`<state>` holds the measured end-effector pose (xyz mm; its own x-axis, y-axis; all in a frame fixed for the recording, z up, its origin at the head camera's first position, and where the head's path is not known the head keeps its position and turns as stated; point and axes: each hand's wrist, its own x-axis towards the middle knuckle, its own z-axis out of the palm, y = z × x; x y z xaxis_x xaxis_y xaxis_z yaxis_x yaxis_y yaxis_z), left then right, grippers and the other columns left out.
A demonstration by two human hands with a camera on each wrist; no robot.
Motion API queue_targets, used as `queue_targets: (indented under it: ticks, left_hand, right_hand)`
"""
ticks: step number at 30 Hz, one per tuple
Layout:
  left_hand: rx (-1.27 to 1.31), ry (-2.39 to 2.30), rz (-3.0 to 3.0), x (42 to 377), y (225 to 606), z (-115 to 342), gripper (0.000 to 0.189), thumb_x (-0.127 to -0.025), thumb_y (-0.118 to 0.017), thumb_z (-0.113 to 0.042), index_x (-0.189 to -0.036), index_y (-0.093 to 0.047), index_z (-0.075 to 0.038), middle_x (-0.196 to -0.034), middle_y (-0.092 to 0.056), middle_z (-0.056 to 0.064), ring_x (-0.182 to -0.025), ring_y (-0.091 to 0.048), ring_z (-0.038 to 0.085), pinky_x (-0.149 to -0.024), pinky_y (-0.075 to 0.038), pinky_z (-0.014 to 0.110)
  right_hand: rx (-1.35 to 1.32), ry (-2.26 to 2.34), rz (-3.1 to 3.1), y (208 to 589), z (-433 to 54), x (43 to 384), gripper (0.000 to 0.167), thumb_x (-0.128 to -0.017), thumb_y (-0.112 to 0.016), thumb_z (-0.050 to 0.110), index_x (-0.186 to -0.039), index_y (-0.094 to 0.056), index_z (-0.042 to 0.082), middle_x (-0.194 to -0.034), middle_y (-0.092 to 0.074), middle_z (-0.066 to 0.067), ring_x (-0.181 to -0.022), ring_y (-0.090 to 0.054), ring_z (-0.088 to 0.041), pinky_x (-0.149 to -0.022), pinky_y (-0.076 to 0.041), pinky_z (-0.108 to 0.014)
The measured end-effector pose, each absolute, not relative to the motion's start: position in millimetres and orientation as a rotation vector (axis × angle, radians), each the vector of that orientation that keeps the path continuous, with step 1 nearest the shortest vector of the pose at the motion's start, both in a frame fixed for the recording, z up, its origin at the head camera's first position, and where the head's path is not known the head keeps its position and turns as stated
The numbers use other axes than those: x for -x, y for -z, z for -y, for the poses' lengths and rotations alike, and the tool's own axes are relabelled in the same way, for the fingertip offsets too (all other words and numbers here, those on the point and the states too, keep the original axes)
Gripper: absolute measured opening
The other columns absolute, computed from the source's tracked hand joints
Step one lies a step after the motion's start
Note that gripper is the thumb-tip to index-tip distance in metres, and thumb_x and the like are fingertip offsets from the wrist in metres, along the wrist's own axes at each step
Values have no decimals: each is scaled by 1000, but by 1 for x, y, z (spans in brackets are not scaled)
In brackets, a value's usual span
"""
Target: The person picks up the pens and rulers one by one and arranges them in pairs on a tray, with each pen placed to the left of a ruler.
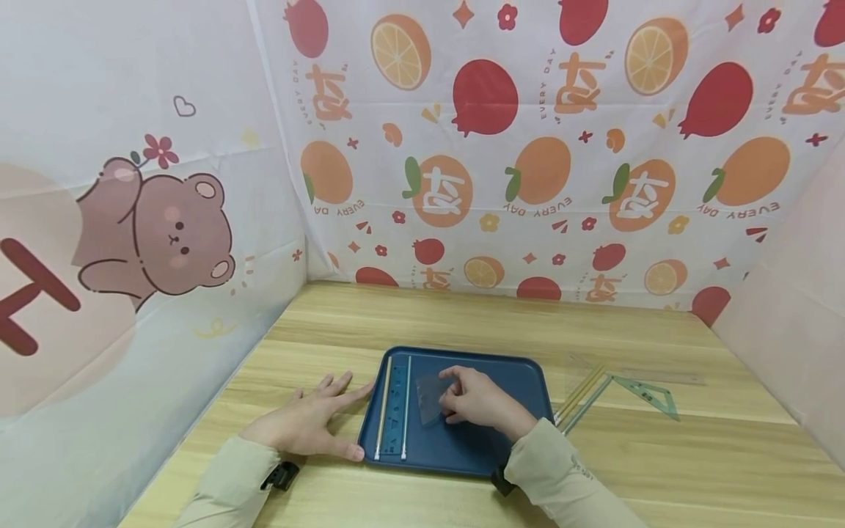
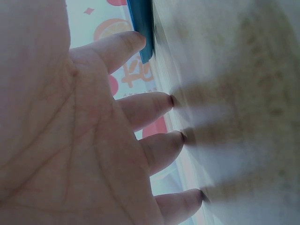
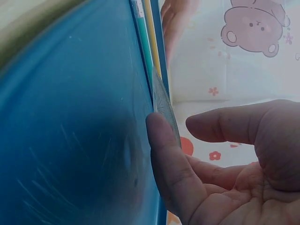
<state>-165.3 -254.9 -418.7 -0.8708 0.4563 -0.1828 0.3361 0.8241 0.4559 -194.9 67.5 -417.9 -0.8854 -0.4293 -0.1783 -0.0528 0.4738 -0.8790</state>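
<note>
A dark blue tray [image 1: 475,455] lies on the table. My left hand [image 1: 317,422] is spread beside its left side, thumb tip at the near left corner and index fingertip at the rim. In the left wrist view the other fingertips [image 2: 176,138] meet the tabletop. Inside the tray, my right hand [image 1: 478,400] touches a clear protractor [image 1: 430,400] with lowered fingers. In the right wrist view one finger lies against the protractor [image 3: 164,105], whose ticked edge slants upward, while the thumb stands apart from it.
Along the tray's left side lie a yellow pencil [image 1: 382,411], a bluish see-through ruler [image 1: 394,411] and a green pencil [image 1: 405,411]. Right of the tray are yellow pencils [image 1: 581,392], another green pencil [image 1: 587,405], a green set square [image 1: 647,394] and a clear ruler [image 1: 667,372].
</note>
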Motion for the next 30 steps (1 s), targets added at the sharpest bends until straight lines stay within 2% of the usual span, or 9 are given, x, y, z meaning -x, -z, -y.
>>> queue_targets:
  ticks: [9, 17, 30]
  left_hand:
    - [-624, -606, -2727, 164, 418, 255, 108, -81, -86, -66, -169, -38, -27, -176, -21, 30, -159, -15, 65, -110, -10, 94]
    - [-615, -584, -2733, 165, 420, 255, 108, -81, -85, -67, -169, -37, -28, -176, -21, 29, -159, -15, 64, -111, -10, 94]
    - [-611, -585, -2730, 166, 419, 255, 107, -81, -86, -66, -169, -37, -29, -177, -21, 28, -159, -14, 64, -112, -10, 94]
  right_hand:
    - [440, 1352, -2339, 420, -66, 191, 52, -105, -68, 11, -152, -52, -3, -94, -69, -9, -83, -75, -18, -78, -67, -37]
    - [454, 1283, -2363, 419, -63, 188, 52, -105, -69, 15, -151, -54, -2, -89, -69, -7, -76, -71, -16, -73, -65, -33]
    - [452, 1224, -2414, 420, -59, 185, 51, -104, -71, 16, -150, -55, -1, -85, -70, -6, -70, -69, -15, -70, -63, -33]
